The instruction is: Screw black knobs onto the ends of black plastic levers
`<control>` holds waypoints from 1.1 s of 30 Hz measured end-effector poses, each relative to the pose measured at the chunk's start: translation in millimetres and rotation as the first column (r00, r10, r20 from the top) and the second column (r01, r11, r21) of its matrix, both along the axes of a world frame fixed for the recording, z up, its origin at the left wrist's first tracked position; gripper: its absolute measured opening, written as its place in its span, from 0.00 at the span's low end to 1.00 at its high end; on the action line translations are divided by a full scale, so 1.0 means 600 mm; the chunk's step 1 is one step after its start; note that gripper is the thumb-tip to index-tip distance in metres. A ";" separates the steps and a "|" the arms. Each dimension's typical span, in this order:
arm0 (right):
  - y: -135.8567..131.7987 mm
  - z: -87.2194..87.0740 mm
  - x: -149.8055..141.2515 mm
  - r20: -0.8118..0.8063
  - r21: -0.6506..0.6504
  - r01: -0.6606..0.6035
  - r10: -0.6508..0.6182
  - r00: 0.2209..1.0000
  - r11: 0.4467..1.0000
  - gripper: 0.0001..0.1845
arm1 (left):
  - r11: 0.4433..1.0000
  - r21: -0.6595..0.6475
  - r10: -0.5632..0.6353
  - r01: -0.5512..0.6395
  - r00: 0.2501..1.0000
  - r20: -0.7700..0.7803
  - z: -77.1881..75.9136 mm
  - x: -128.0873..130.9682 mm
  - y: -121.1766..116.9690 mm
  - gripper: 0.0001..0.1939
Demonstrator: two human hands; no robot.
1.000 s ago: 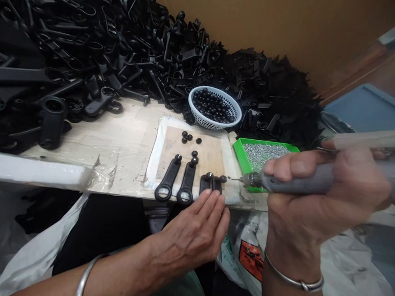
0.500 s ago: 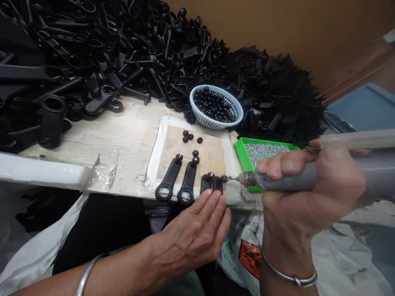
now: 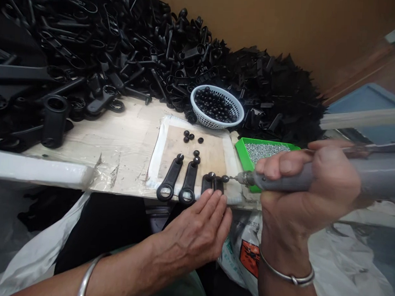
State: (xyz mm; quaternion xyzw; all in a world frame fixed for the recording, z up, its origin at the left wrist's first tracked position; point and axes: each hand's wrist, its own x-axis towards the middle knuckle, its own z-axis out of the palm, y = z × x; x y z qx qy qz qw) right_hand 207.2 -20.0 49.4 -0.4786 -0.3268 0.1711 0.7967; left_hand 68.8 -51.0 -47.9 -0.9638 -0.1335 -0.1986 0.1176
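My right hand is wrapped round a grey electric screwdriver, held level. The bit points left and meets a black ball knob at the end of a crank handle. With fingers close together, my left hand presses over the lower ends of this handle and the crank handle beside it; its thumb is hidden. Left of them lie two more black crank handles, one crank handle and another crank handle, with ball knobs at their upper ends. Several loose knobs rest on the cloth-edged pad.
A pale blue basket of black knobs stands behind the pad. The green tray to the right holds small metal screws. A large heap of black plastic parts covers the table's back and left. White foam lines the front edge.
The screwdriver's rear end has dipped slightly and my right hand has shifted a little left. My left hand and the handles stay nearly in place.
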 end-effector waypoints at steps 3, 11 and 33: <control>-0.003 0.000 -0.001 0.014 -0.001 -0.030 0.030 0.999 1.000 0.04 | 1.000 0.000 0.005 -0.005 1.000 -0.005 -0.002 0.002 0.000 0.22; 0.000 -0.004 -0.003 0.003 -0.038 -0.075 0.075 0.997 0.996 0.11 | 1.000 -0.014 -0.001 0.001 1.000 0.006 0.002 0.003 0.001 0.22; 0.023 -0.017 -0.001 0.091 -0.070 -0.192 0.198 0.976 0.979 0.07 | 0.998 -0.054 -0.029 0.027 0.999 -0.036 0.007 -0.001 0.003 0.24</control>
